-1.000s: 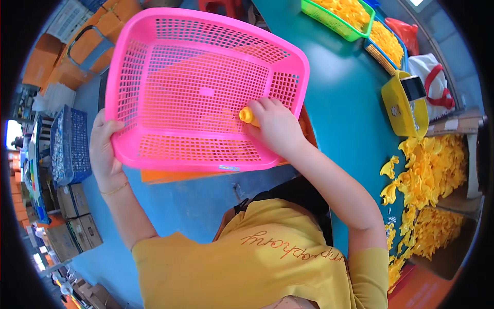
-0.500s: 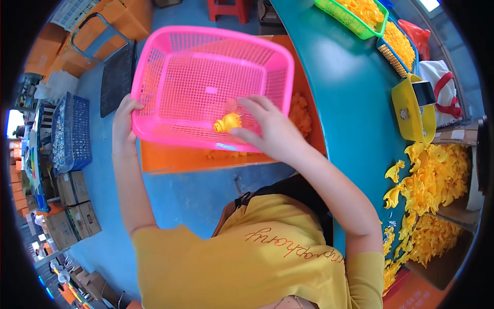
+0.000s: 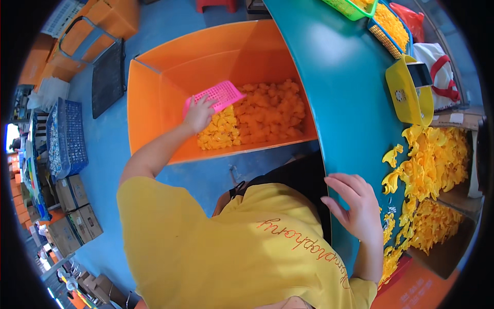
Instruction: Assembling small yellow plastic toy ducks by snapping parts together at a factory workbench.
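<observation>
Left hand (image 3: 199,114): fingers lie over the pink basket (image 3: 226,92), clamping not determinable; the basket sits beneath them, inside the orange bin (image 3: 170,92). Right hand (image 3: 352,203): thumb and fingers apart, empty. Yellow pieces (image 3: 218,136) near the left fingers appear already binned; the yellow heap (image 3: 435,165) right of the right fingers is apparently left.

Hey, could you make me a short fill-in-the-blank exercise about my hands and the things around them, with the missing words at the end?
1. Your left hand holds a ____ basket.
2. That basket is inside the large ____ bin.
3. Your right hand, near the edge of the green table, holds ____.
4. The stool at the top of the picture is ____ in colour.

Missing words: pink; orange; nothing; red.
</observation>
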Motion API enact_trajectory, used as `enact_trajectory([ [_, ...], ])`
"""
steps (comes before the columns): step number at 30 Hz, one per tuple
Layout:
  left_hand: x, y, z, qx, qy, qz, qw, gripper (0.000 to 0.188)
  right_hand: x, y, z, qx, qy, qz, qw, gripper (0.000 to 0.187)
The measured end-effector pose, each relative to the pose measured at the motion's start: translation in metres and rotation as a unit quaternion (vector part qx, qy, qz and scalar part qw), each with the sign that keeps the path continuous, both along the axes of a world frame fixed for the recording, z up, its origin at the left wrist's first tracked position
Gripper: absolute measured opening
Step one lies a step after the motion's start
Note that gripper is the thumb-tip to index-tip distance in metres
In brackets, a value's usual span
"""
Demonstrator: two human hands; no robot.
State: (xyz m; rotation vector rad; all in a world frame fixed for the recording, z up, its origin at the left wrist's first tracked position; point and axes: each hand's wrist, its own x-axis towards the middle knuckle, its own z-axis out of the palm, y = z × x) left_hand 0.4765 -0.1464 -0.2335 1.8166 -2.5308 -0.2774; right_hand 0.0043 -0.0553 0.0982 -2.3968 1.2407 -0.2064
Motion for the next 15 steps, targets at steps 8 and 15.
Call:
enact_trajectory([
  [8, 0.036, 0.0, 0.056, -0.13, 0.002, 0.018, 0.991, 0.019, -0.06, 0.051, 0.002, -0.025, -0.077, -0.137, 0.987, 0.036],
  [15, 0.118, 0.021, 0.318, -0.141, 0.355, 0.331, 0.863, 0.038, -0.093, 0.095, 0.002, -0.083, -0.109, -0.223, 0.965, 0.033],
])
